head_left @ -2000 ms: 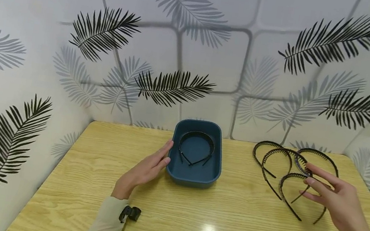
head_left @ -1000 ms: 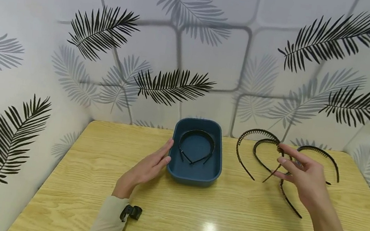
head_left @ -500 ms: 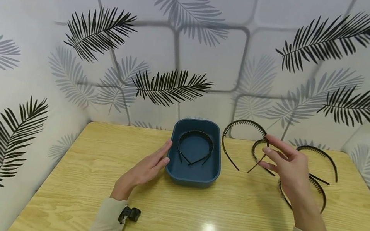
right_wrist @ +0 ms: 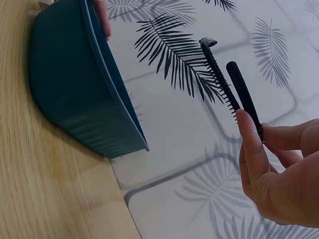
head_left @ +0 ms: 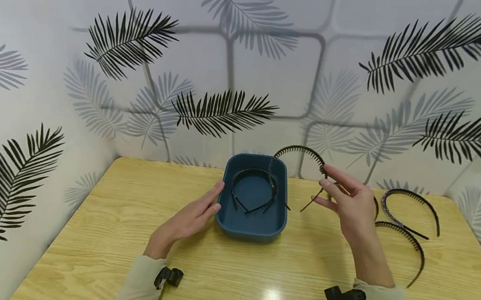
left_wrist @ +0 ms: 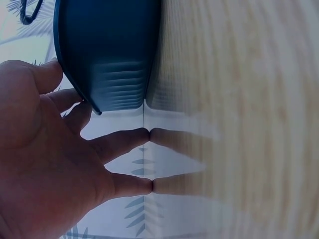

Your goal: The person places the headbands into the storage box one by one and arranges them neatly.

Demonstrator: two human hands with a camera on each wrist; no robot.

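Note:
A dark toothed headband (head_left: 300, 148) hangs from my right hand (head_left: 353, 210), pinched between thumb and fingers on one side of its arch. Its left arm overlaps the right rim of a blue plastic bin (head_left: 249, 236) in the head view. In the right wrist view the held headband (right_wrist: 220, 78) is well above the table, with the bin (right_wrist: 70, 84) to its left. Inside the bin lies a black headband (head_left: 257, 171). My left hand (head_left: 187, 221) rests against the bin's left side with its fingers extended; the left wrist view shows fingers (left_wrist: 122, 142) spread beside the bin wall.
On the right of the wooden table (head_left: 213, 288) lie a headband (head_left: 417, 195) at the back, another headband (head_left: 405, 231) nearer the front, and a third headband (head_left: 377, 204) partly hidden behind my right hand. A leaf-patterned wall (head_left: 276, 84) stands behind the table.
My right hand has lifted one headband from the group on the right and carried it left to the bin's right rim. The left hand has stayed at the bin.

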